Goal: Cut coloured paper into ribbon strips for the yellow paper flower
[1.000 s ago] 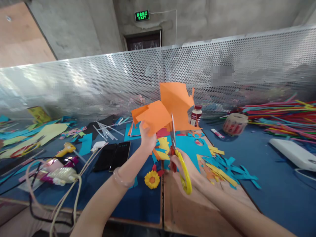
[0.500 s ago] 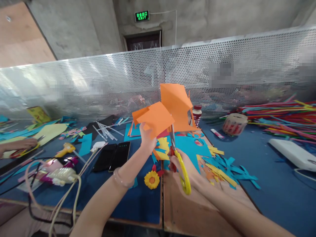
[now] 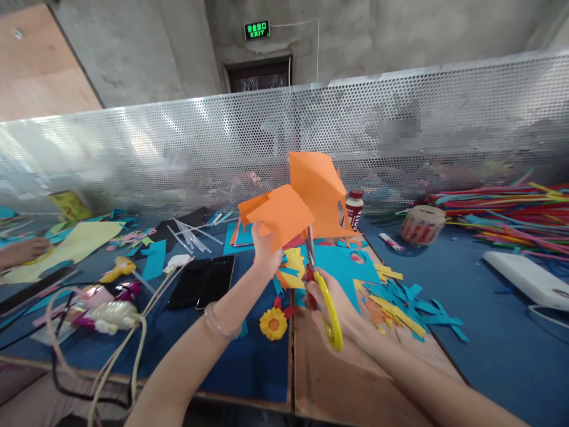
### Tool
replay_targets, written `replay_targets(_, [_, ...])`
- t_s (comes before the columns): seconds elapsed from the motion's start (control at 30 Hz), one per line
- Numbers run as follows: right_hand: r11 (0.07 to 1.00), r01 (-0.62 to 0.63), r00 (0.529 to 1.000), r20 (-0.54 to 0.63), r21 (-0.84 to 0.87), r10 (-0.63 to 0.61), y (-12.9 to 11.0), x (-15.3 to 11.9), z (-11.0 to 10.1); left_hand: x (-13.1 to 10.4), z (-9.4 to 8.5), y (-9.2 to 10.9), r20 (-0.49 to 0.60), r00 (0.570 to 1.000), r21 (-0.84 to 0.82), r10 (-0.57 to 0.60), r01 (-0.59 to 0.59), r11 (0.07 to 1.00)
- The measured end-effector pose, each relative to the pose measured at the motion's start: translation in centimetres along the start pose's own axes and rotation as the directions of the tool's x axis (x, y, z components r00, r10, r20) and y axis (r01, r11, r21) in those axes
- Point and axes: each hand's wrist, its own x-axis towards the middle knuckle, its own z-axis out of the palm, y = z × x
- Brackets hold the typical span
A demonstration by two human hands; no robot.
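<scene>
My left hand (image 3: 265, 249) is closed on orange paper (image 3: 284, 212), held up above the table with its cut pieces angled apart. In my right hand (image 3: 326, 296) are scissors (image 3: 328, 308) with yellow and red handles. Their blades point up and away from me and meet the paper's right lower edge. Behind them a larger orange piece (image 3: 317, 184) stands up; where it joins the held part is hidden. Below my hands lies a yellow paper flower (image 3: 273, 324) with an orange centre and red leaves.
Blue paper (image 3: 347, 267) and blue strips (image 3: 418, 305) lie right of centre. Two phones (image 3: 216, 281), a yellow glue gun (image 3: 118, 268) and cables sit left. A tape roll (image 3: 423, 225), a bottle (image 3: 354, 209) and a white box (image 3: 528, 276) stand right. Another person's hand (image 3: 22, 252) is at far left.
My hands, the orange paper and the scissors stay nearly in place, with the blades slightly more closed. At far left the other person's hand has shifted away to the left and up.
</scene>
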Motion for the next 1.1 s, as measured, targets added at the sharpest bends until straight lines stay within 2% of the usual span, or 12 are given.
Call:
replay_targets(0.13, [1.0,0.005,1.0,-0.003,0.015,-0.005,-0.2,-0.1,0.0,0.1,-0.2,-0.1,0.047,0.999,-0.022,0.009,-0.008,1.0])
replay_targets(0.33, [0.996,-0.085,0.996,0.007,0.033,0.085,-1.9,-0.5,0.1,0.1,-0.1,-0.1,0.047,0.999,0.004,0.001,-0.001,1.0])
replay_targets(0.57, [0.994,-0.107,0.994,-0.008,-0.003,0.107,-2.5,-0.6,0.1,-0.2,0.0,0.1,0.021,1.0,-0.021,-0.02,0.02,1.0])
replay_targets(0.73, [0.994,-0.087,0.996,-0.028,-0.061,0.085,-1.9,-0.4,0.1,-0.1,0.1,0.0,0.039,0.999,-0.008,0.008,-0.007,1.0])
replay_targets(0.93, [0.994,-0.096,0.995,-0.027,-0.049,0.095,-1.8,-0.6,0.0,0.3,0.1,-0.1,0.034,0.995,0.116,0.096,-0.099,0.988])
replay_targets(1.1, [0.994,-0.094,0.995,-0.034,-0.045,0.093,-2.0,-0.7,0.1,0.6,-0.1,-0.4,0.049,0.992,0.13,0.119,-0.124,0.984])
